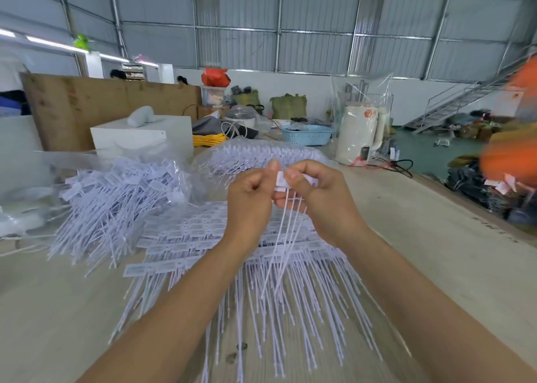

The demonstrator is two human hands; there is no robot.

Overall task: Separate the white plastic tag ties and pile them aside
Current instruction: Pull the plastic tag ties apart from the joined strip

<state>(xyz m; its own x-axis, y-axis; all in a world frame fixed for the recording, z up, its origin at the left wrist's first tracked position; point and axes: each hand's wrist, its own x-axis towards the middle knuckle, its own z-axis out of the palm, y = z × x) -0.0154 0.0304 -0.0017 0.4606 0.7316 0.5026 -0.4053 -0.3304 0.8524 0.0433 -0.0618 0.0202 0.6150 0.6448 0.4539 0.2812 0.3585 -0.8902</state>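
Both hands meet above the table (406, 237): the left hand (250, 202) and right hand (316, 196) pinch a strip of white tag ties (286, 208), tails hanging. Joined strips (203, 243) lie beneath; loose ties (116, 196) are heaped left. Label print is unreadable.

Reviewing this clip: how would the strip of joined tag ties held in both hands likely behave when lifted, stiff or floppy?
Probably semi-flexible: the held strip has thin tails hanging nearly straight below the left hand and right hand, with only a slight bend. It looks light, since fingertip pinches carry it. Loose ties in the pile lie crisscrossed, so they may tangle when pushed.
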